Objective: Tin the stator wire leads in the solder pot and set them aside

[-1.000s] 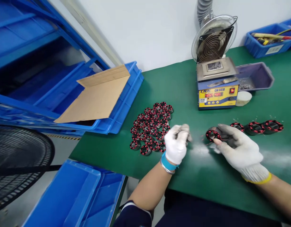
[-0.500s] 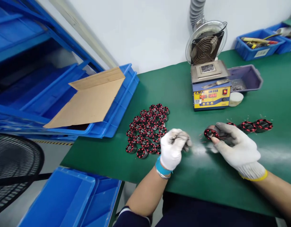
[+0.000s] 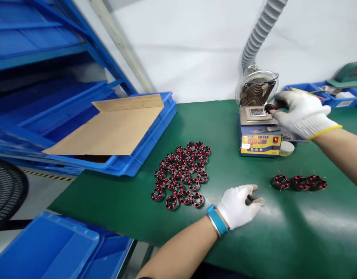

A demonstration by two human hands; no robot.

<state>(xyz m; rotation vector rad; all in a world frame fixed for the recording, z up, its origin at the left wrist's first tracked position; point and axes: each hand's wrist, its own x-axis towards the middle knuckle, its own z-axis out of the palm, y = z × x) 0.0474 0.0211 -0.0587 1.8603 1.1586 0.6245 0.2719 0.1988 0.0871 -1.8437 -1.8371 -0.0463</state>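
Note:
My right hand (image 3: 297,112), in a white glove, grips a motor stator (image 3: 270,108) with red-and-black windings. It holds the stator at the right edge of the solder pot (image 3: 257,112), a blue-and-yellow unit with a lit red display. Over the green table my left hand (image 3: 242,205) rests, also gloved, thumb and fingers apart with nothing between them. Three stators (image 3: 299,183) stand in a row to its right, fine wire ends sticking up. On its left is a cluster of many similar stators (image 3: 181,170).
Behind the pot stand a round fan guard (image 3: 255,93) and a grey duct (image 3: 262,33). Blue bins (image 3: 344,101) with tools line the back right. A cardboard sheet (image 3: 117,128) lies over a blue crate at left. A black fan (image 3: 10,193) is at the far left.
My right hand has carried the stator up and away to the solder pot. My left hand has moved right, and its fingers have spread. The camera view has shifted.

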